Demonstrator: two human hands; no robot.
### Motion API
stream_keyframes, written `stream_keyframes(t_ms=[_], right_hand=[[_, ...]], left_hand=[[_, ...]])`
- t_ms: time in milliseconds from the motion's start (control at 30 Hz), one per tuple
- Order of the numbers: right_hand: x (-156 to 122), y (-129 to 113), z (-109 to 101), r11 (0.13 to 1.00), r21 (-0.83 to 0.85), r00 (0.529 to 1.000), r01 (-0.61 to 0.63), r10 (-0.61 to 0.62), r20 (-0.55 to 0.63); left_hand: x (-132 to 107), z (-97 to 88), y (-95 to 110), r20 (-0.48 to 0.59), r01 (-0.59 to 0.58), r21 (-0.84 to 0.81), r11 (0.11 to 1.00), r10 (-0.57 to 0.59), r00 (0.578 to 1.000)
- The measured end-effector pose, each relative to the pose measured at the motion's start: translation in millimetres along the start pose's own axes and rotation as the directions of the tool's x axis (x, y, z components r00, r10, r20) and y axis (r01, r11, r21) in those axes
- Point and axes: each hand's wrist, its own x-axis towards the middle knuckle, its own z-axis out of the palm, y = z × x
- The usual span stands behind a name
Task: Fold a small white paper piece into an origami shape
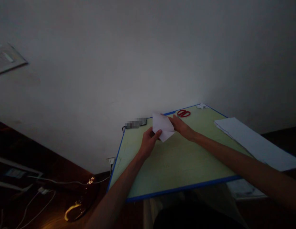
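Note:
A folded sheet of white paper (162, 125) is held up above the far part of the table. My left hand (149, 140) is closed on its lower left side, with the thumb on the front face and the other fingers behind. At the paper's right edge, my right hand (180, 126) pinches it; some of those fingertips are hidden behind the sheet. Red-handled scissors (183, 113) lie just beyond my right hand, their blades mostly out of sight.
The pale green table (176, 165) has blue edging and stands by a grey wall. White paper sheets (255, 143) overhang its right side. Small paper scraps (202, 106) lie in the far right corner. A dark, pixelated object (135, 123) rests at the far left. White cables (73, 182) run at left.

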Motion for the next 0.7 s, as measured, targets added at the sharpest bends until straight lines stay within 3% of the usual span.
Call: stream_keyframes(t_ms=[233,333,700], right_hand=[[1.6,6.9,-2.5,0.949,-0.308,0.981,0.072,-0.123,-0.151],[2.9,9.8,-2.3,0.943,-0.326,0.977,0.075,-0.135,-0.166],[2.5,10.1,5.6,0.953,-0.260,0.971,0.157,-0.197,-0.134]], left_hand=[[-3.2,3.2,6.4,0.045,-0.102,0.128,0.987,0.097,0.994],[-5.0,5.1,9.4,0.058,-0.131,0.167,0.977,0.123,0.991],[-8.8,7.4,17.4,-0.081,-0.150,0.221,0.964,0.171,0.982]])
